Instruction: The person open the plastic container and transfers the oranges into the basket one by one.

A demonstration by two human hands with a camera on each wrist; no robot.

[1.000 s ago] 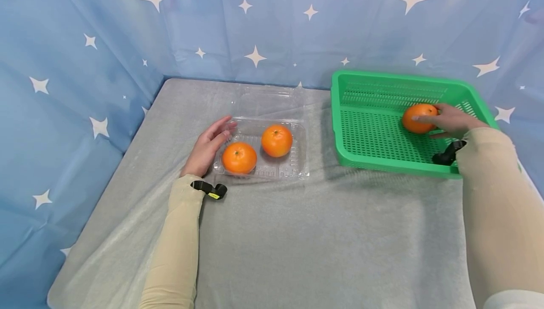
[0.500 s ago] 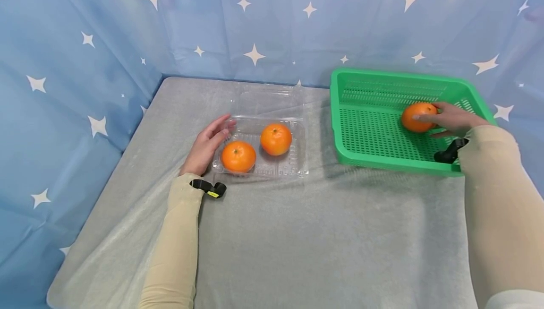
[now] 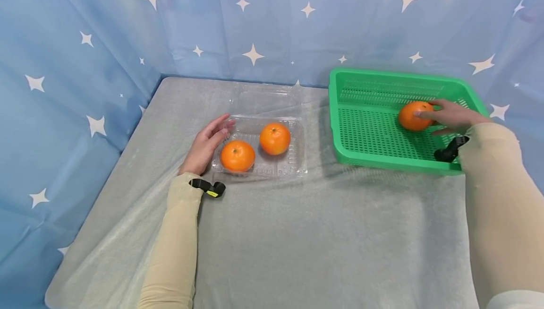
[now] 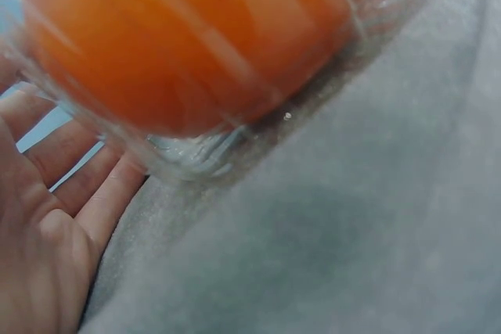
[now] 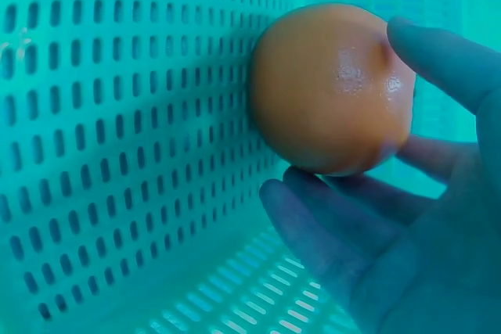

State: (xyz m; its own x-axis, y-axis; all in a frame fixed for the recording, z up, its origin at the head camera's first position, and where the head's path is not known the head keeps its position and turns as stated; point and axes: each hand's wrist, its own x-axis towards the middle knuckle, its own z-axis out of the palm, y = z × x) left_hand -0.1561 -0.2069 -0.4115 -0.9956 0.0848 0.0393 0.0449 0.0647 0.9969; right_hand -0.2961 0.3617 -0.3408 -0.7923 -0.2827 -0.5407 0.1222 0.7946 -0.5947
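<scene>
Two beige sleeves (image 3: 170, 247) reach over a gray cloth-covered table (image 3: 331, 233). The left hand (image 3: 201, 149), fingers loosely extended and gripping nothing, is at the left side of a clear plastic box (image 3: 299, 158). Inside the box, one orange (image 3: 237, 156) sits near the front left corner; a second orange (image 3: 275, 139) is behind it to the right. The lid (image 3: 267, 101) lies folded back. To the right, in a green basket (image 3: 382, 160), the right hand (image 3: 454, 116) holds a third orange (image 3: 411, 116) between thumb and fingers. Behind hangs a blue curtain (image 3: 272, 21) with white stars.
</scene>
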